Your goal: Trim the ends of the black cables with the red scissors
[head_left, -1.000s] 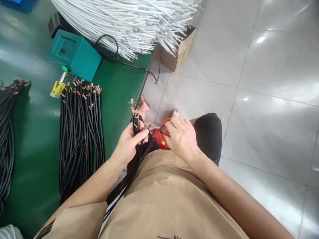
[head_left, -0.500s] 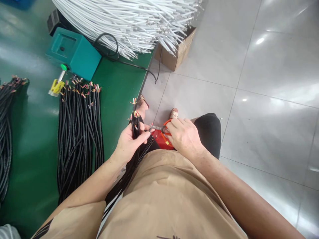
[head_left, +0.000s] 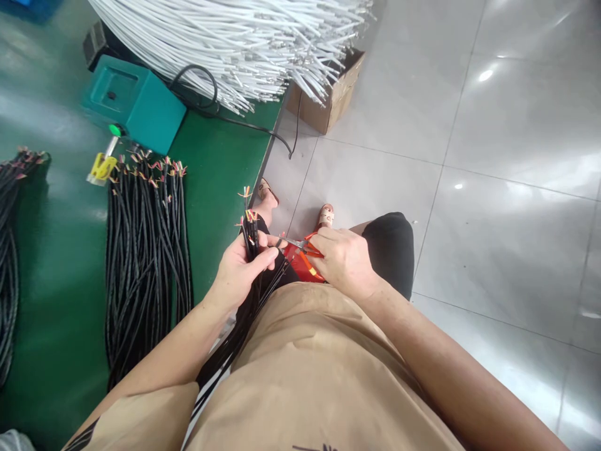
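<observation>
My left hand (head_left: pixel 241 266) is closed around a bunch of black cables (head_left: pixel 252 239), with stripped ends of coloured wires standing up above the fingers. The thumb and forefinger pinch one cable end that points to the right. My right hand (head_left: pixel 345 260) grips wire cutters (head_left: pixel 312 252) with orange handles. Their narrow metal jaws reach left to that cable end, close to my left fingertips. Whether the jaws touch the wires is too small to tell. More black cables (head_left: pixel 230 341) trail down beside my lap.
On the green table (head_left: pixel 220 188) at left lie a bundle of black cables (head_left: pixel 145 263) and another bundle (head_left: pixel 9 250). A teal machine (head_left: pixel 136 103), a yellow-headed tool (head_left: pixel 102 168) and many white cables (head_left: pixel 225 50) are behind. A cardboard box (head_left: pixel 323 113) stands on the floor.
The wire cutters have turned a little, with their jaws slanting more toward the left fingertips. My left hand keeps hold of the cables. The whole view has shifted slightly.
</observation>
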`<state>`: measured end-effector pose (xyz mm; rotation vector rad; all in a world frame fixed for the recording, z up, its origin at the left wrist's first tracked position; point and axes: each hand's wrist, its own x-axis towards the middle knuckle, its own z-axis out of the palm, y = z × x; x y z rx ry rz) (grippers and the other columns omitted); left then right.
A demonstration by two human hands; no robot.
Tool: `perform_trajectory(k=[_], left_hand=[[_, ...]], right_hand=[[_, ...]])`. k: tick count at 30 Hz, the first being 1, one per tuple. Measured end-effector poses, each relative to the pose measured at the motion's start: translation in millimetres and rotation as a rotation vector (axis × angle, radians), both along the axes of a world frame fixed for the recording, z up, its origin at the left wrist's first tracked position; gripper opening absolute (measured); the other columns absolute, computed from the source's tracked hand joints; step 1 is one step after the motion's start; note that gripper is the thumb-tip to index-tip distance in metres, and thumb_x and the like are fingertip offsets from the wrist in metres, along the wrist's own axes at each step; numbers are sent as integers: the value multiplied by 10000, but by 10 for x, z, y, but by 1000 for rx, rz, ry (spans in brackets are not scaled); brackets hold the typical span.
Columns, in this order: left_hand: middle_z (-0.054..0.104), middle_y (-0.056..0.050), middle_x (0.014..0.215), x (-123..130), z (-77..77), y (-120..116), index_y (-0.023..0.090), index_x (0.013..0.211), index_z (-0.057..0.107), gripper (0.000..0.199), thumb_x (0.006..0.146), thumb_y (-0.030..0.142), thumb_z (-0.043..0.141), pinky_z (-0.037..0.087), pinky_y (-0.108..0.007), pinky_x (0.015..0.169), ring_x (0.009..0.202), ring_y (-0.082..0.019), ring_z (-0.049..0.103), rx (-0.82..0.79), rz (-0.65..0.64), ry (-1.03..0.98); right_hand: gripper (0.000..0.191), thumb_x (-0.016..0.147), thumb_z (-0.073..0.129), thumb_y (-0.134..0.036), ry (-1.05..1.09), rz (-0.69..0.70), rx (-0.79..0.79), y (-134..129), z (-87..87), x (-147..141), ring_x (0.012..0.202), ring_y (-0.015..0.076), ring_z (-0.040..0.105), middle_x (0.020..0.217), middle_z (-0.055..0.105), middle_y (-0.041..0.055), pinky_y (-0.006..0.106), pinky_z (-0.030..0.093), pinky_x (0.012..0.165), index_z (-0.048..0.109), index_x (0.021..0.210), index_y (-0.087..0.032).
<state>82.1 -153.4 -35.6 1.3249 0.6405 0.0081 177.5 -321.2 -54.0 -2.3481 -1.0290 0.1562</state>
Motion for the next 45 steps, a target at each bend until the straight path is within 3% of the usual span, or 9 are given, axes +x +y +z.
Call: perform_trajectory(k=[3,8,11,15,18,22,28,37,45], left_hand=[[680,4,868,18,36,6,192,768,481,232,722,209,707,354,-214,510,521,-50,503,-67,10,24],[658,10,833,28,58,18,199,792,461,256,725,221,708,277,-195,447,505,-47,502,-110,5,37],[610,31,744,21,48,18,194,788,474,248,728,220,714,281,-188,443,505,-48,506,-123,-4,23],[613,20,758,19,58,7,189,814,526,256,694,208,750,372,-169,491,647,-86,595,-157,9,48],[657,-40,1033,33,91,-3,186,858,583,249,686,220,761,502,-205,633,940,-163,632,-202,20,85],[589,-66,1282,45,105,-8,197,939,669,218,756,307,713,558,-313,809,1195,-236,527,-279,4,62],[640,-75,1210,7,39,-5,198,1012,699,244,795,308,683,542,-393,896,1105,-233,594,-327,-6,32],[703,-71,1096,-11,3,-26,186,1025,702,250,806,302,672,525,-358,890,1018,-218,646,-272,-60,26],[684,-39,1020,23,-17,-42,192,950,679,205,801,332,671,499,-300,833,925,-164,627,-197,90,-41]], right_hand=[[294,805,610,-350,399,-112,179,55,48,-13,545,94,389,599,503,-17,258,272,526,542,576,-178],[189,778,622,-354,1075,-235,524,185,162,-49,680,133,564,757,644,6,266,431,638,664,843,-181],[210,731,662,-348,1266,-252,622,257,212,-77,670,131,581,734,651,3,276,455,658,669,846,-172],[151,733,654,-318,1261,-277,671,300,249,-79,640,120,566,689,640,-5,266,453,634,643,758,-169],[147,745,648,-317,1150,-388,692,304,274,-52,626,108,541,684,617,-14,255,445,617,629,735,-171],[139,757,657,-320,947,-462,684,341,275,-20,660,114,545,697,598,-15,265,462,663,640,752,-182],[234,759,663,-381,989,-317,699,460,233,-31,774,162,630,800,664,23,310,513,721,669,893,-190],[202,754,644,-369,871,-270,514,457,246,-50,688,153,594,744,645,15,283,489,604,665,820,-180],[202,748,646,-374,830,-307,472,449,203,-119,659,139,548,694,617,10,266,439,600,634,740,-172]])
